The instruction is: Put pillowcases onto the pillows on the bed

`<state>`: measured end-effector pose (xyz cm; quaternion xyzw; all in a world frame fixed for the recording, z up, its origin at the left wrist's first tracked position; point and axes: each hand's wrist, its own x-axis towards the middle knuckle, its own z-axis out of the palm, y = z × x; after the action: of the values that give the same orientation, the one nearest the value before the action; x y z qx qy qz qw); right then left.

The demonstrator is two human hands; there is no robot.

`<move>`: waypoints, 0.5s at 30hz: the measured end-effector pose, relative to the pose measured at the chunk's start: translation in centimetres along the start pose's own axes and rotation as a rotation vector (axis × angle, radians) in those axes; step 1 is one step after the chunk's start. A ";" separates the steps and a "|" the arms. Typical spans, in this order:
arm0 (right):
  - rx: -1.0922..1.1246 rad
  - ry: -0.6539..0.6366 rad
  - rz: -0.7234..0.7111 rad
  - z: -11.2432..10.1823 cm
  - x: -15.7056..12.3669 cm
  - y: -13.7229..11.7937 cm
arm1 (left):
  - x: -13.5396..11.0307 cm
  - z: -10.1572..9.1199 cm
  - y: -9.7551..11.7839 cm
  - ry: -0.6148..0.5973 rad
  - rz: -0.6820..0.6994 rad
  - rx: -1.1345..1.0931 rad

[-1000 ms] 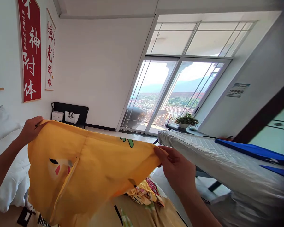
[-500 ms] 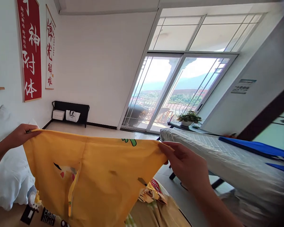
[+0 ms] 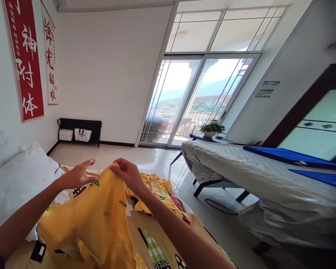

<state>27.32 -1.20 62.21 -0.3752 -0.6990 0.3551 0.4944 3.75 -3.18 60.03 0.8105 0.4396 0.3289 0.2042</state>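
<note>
A thin yellow printed garment (image 3: 98, 220) hangs in folds in front of me, over the bed. It is bunched, so its exact kind cannot be made out. My right hand (image 3: 128, 175) pinches its top edge between thumb and fingers. Just to the left, my left hand (image 3: 77, 175) has its fingers apart, close to the cloth and gripping none of it. Beyond my right wrist, another crumpled yellow cloth (image 3: 156, 186) lies on the patterned bedsheet (image 3: 145, 239).
White pillows (image 3: 19, 179) lie at left. To the right stands a plastic-wrapped mattress (image 3: 218, 164) on a dark frame, with blue pieces (image 3: 291, 155) on top. A potted plant (image 3: 212, 127) stands near the sliding glass door (image 3: 184, 101). A black bench (image 3: 80, 127) is by the far wall.
The garment was stretched wide between both hands and now hangs folded from my right hand. My left hand has let go of its corner; the hands have come together.
</note>
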 end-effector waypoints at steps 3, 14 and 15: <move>-0.030 -0.108 -0.058 1.9 -0.5 -0.8 | 1.8 2.2 1.8 -0.042 0.052 -0.141; 0.049 -0.390 0.182 2.7 -2.8 7.6 | 2.8 1.8 3.4 0.374 -0.047 -0.502; 0.009 -0.442 0.210 2.7 -3.2 9.2 | 2.8 1.2 3.7 0.399 -0.037 -0.505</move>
<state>27.11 -0.02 52.20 -0.3569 -0.7459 0.4811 0.2914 7.87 -2.83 62.49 0.6457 0.3899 0.5761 0.3147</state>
